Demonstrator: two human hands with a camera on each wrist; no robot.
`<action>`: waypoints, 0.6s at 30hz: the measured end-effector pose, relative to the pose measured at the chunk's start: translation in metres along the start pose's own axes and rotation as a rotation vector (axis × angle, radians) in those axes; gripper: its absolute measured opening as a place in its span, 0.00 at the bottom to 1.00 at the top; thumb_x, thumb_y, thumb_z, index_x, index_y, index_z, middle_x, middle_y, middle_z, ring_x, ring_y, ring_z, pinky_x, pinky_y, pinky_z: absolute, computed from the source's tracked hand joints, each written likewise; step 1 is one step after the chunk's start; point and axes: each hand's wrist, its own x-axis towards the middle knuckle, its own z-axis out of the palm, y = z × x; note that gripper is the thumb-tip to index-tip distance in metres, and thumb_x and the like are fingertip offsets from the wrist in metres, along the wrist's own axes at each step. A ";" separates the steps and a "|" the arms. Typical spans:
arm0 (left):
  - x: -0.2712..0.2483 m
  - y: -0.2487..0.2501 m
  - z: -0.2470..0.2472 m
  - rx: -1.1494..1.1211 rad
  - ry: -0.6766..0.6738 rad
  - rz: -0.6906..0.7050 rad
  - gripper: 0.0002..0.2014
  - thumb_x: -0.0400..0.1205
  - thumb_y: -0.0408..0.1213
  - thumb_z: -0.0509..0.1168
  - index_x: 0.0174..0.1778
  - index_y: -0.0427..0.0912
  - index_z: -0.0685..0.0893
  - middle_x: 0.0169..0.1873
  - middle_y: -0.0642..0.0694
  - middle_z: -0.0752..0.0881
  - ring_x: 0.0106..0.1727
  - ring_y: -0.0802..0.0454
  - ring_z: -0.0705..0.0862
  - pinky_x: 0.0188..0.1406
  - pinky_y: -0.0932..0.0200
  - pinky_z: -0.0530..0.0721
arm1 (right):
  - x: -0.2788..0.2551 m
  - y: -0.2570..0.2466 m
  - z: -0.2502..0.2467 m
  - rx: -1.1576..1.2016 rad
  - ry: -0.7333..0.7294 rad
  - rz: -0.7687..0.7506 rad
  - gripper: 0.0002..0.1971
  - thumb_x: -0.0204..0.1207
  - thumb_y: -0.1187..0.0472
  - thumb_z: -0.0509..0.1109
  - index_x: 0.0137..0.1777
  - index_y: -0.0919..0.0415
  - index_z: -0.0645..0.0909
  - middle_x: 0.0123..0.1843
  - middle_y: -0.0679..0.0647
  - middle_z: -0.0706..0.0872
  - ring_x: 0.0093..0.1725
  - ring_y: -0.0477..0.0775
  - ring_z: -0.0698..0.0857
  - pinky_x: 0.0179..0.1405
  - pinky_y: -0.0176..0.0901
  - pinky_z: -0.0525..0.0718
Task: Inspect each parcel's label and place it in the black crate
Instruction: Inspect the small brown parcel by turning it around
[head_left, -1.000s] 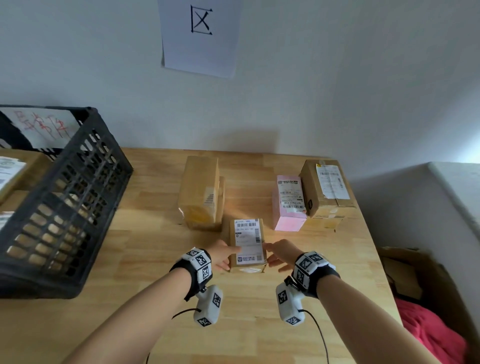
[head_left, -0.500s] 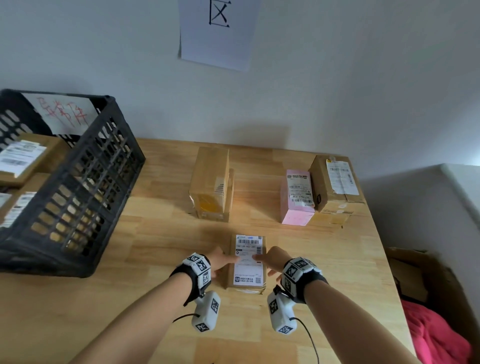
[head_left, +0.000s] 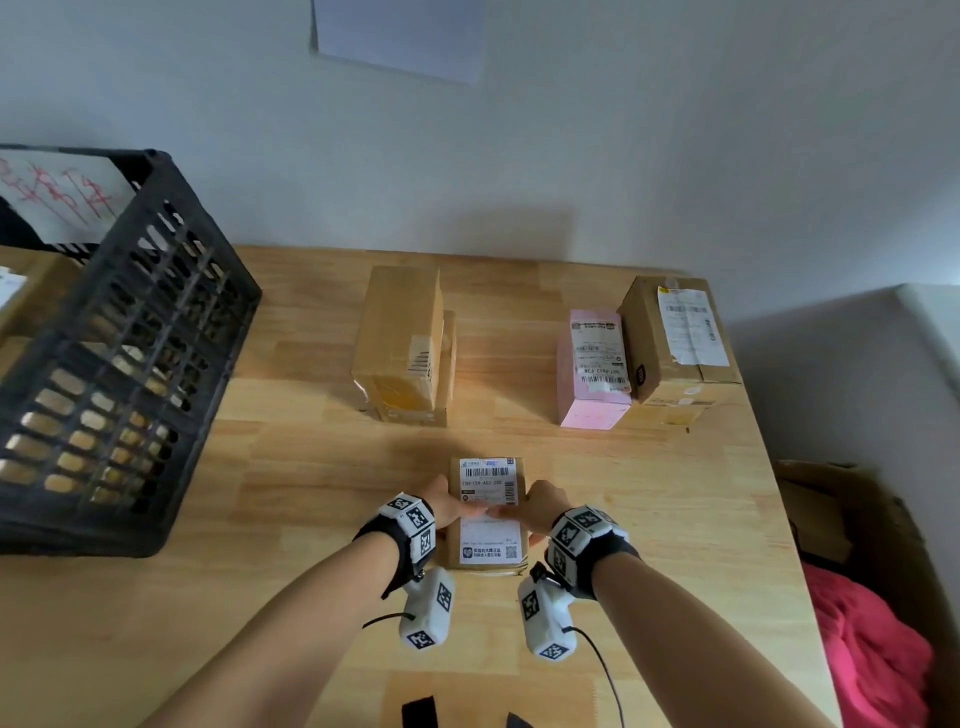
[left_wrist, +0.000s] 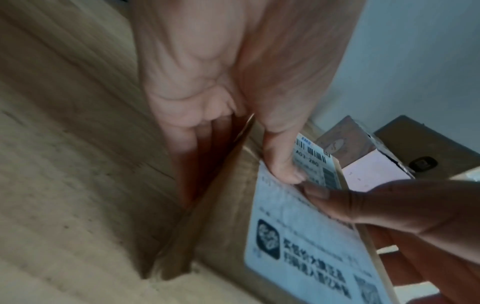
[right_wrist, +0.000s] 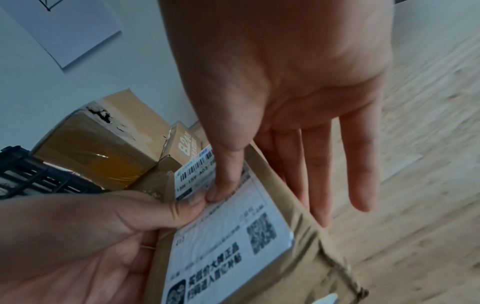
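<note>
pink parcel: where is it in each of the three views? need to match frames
Head: pink parcel far right on the table, touching a brown box's left side.
Left wrist: right of centre, beyond the thumbs.
Right wrist: not in view.
Shared landmark: the held parcel's white label.

The head camera looks down from above at the table (head_left: 291, 467) — far enough to take in its whole top. Both wrist cameras sit close, each aimed along its hand, and all three share the parcel (head_left: 485, 564) (left_wrist: 226, 205) (right_wrist: 298, 205) at the table's near edge.
</note>
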 end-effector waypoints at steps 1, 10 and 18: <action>0.000 0.001 0.000 0.027 -0.003 0.010 0.29 0.69 0.45 0.79 0.62 0.38 0.78 0.58 0.43 0.86 0.60 0.44 0.84 0.63 0.43 0.82 | 0.002 -0.001 -0.001 -0.026 -0.013 -0.001 0.31 0.68 0.43 0.77 0.62 0.66 0.81 0.57 0.60 0.88 0.52 0.57 0.89 0.54 0.50 0.88; 0.009 0.003 -0.008 0.188 -0.092 0.048 0.21 0.66 0.52 0.78 0.52 0.49 0.86 0.53 0.48 0.89 0.54 0.48 0.87 0.57 0.45 0.86 | 0.010 -0.005 -0.009 -0.131 -0.099 -0.023 0.26 0.72 0.45 0.74 0.65 0.61 0.82 0.59 0.57 0.88 0.53 0.56 0.89 0.57 0.48 0.87; -0.001 0.005 -0.006 0.144 -0.073 0.057 0.20 0.71 0.48 0.76 0.57 0.45 0.85 0.56 0.47 0.88 0.57 0.48 0.86 0.61 0.49 0.83 | 0.002 -0.004 -0.009 -0.088 -0.091 -0.022 0.25 0.73 0.45 0.73 0.63 0.62 0.82 0.58 0.57 0.89 0.50 0.55 0.90 0.54 0.48 0.88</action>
